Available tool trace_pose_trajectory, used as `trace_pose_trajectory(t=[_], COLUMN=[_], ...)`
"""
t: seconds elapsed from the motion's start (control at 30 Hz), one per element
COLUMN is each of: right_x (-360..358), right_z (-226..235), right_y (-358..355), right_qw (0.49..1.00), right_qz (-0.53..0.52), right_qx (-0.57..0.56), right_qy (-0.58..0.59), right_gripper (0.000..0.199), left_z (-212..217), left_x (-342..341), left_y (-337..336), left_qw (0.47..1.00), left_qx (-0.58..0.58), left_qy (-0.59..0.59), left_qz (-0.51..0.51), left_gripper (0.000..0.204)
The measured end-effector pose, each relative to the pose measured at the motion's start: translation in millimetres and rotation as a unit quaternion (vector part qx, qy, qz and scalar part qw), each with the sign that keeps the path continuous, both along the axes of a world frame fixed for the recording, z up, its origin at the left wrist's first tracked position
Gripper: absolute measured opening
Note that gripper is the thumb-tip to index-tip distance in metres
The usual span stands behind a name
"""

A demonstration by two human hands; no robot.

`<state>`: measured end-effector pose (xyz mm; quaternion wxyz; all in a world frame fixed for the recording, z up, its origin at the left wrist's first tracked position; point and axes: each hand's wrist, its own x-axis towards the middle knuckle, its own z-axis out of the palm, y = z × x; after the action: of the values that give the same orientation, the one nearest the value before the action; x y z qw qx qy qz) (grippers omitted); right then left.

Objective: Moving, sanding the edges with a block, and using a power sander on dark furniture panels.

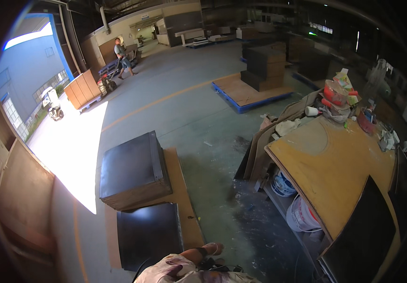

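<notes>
The fingers of the one hand (213,248) in view are too small and blurred to read; whether they are lying apart or together cannot be told, and nothing is showing in their grip. Which hand this is cannot be told either. It is hanging at the near edge, at the end of a forearm wearing a dark wrist band and a stained pale sleeve (175,270). The other hand is not showing.

Just left of the hand, a flat dark panel (149,234) is lying on a long tan board (184,198) on the concrete floor (199,118). Beyond the panel, a stack of dark boards (132,170) is sitting on the same tan board.

To the right, a workbench with a yellowish top (335,184) is standing, with a dark sheet (364,231) resting on its near end and clutter of containers (338,96) piled at its far end. Two white buckets (293,203) are sitting under the bench.

Far across the floor, a blue pallet (253,94) is carrying stacked dark boards, and at far left a person (122,57) is working a pallet truck near the sunlit doorway.
</notes>
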<state>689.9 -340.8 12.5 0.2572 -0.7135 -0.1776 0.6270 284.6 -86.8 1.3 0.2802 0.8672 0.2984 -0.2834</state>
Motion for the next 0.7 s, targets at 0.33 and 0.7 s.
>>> trace_pose_trajectory(t=[0.33, 0.7], right_x=[77.4, 137.7], right_z=[-15.0, -14.1], right_y=[-64.1, -109.1], right_qw=[0.999, 0.999], right_qz=[-0.011, -0.031], right_qx=[0.031, 0.041], right_qy=[-0.003, -0.018], right_gripper=[0.071, 0.067], left_z=[-10.2, 28.4], left_x=[115.1, 178.3], left_y=[-72.7, -148.1], left_qw=[0.976, 0.974], left_qx=[-0.089, -0.101], left_qy=[-0.09, -0.008], left_qz=[0.178, 0.205], left_gripper=[0.035, 0.037])
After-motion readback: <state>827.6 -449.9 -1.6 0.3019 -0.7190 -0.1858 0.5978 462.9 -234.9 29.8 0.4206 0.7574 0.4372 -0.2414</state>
